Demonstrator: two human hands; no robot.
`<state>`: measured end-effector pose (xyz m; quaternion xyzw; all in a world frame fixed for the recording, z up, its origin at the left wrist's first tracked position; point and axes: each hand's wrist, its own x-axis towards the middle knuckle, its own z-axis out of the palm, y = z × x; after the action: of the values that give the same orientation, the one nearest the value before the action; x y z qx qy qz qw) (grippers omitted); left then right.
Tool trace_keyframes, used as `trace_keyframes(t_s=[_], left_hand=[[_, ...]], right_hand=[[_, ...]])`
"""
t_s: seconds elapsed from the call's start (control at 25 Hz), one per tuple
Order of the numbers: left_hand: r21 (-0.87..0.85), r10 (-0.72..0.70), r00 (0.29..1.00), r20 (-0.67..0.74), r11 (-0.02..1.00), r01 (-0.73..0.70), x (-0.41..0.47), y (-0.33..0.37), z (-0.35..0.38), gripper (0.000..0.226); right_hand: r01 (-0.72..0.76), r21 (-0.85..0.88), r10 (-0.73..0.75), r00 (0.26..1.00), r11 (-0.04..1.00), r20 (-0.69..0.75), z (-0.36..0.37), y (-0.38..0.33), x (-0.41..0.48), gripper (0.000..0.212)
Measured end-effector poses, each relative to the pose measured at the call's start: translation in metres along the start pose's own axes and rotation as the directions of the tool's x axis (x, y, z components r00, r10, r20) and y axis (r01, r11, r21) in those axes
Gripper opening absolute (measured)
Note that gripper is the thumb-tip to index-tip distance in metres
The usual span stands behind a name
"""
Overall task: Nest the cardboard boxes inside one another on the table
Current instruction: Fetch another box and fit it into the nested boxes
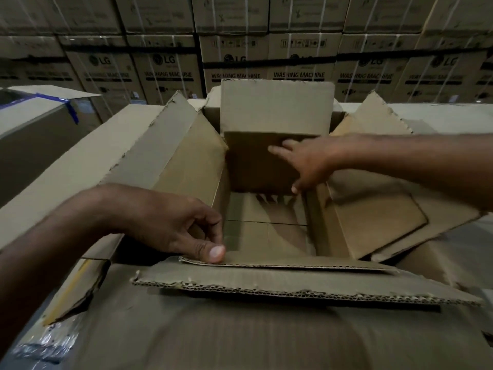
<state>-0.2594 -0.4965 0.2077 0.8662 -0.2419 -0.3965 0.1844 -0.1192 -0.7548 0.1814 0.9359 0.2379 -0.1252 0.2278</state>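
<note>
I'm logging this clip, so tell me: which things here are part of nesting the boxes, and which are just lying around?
Part of the job:
inner box
outer box
left hand, pinching the inner box's near flap
right hand, flat on its far flap

Just lying about:
stacked washing machine cartons
blue-taped carton
crumpled plastic

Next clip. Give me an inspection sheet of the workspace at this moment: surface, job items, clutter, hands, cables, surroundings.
Surface: hidden under cardboard; a pale strip at far right may be it.
Job's things: open inner box sits inside a larger outer box, side flaps spread outward.
Clutter: crumpled clear plastic at near left; taped box at left.
Grippers: left hand pinches the near flap; right hand lies flat on the far flap.
Cables: nothing seen.
Surroundings: stacked washing machine cartons behind.
</note>
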Motion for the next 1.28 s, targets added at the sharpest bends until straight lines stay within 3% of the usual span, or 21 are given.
trace_keyframes(t_s=[0.08,0.24,0.4,0.72,1.0,1.16,1.28], left_hand=[[0.09,-0.094,0.995,0.042,0.992,0.09,-0.001,0.004,-0.005,0.083],[0.295,-0.237,0.971,0.035,0.931,0.216,0.005,0.002,-0.012,0.106],[0.33,-0.309,0.949,0.066,0.904,0.271,0.011,0.01,-0.011,0.113],[0.322,-0.316,0.947,0.058,0.904,0.282,0.011,0.018,-0.009,0.11],[0.474,-0.329,0.933,-0.147,0.805,0.358,0.006,0.012,-0.01,0.119],[0.417,-0.293,0.94,-0.176,0.842,0.341,0.0,0.015,-0.011,0.111],[0.31,-0.126,0.955,-0.267,0.927,0.209,-0.006,0.01,-0.005,0.098]], right_hand=[[-0.078,-0.011,0.074,0.978,0.997,-0.197,-0.013,0.025,0.014,0.115],[-0.163,-0.048,0.146,0.957,0.985,-0.249,-0.012,0.049,0.042,0.135],[-0.169,-0.125,0.114,0.927,0.978,-0.358,0.004,0.05,0.05,0.131],[-0.2,-0.087,0.178,0.961,0.976,-0.211,0.013,0.045,0.031,0.135],[-0.323,0.006,0.319,0.935,0.947,-0.157,0.017,0.057,0.015,0.138],[-0.334,0.031,0.335,0.932,0.942,-0.137,0.017,0.05,0.006,0.138],[-0.355,0.072,0.361,0.925,0.932,-0.116,0.018,0.045,-0.017,0.129]])
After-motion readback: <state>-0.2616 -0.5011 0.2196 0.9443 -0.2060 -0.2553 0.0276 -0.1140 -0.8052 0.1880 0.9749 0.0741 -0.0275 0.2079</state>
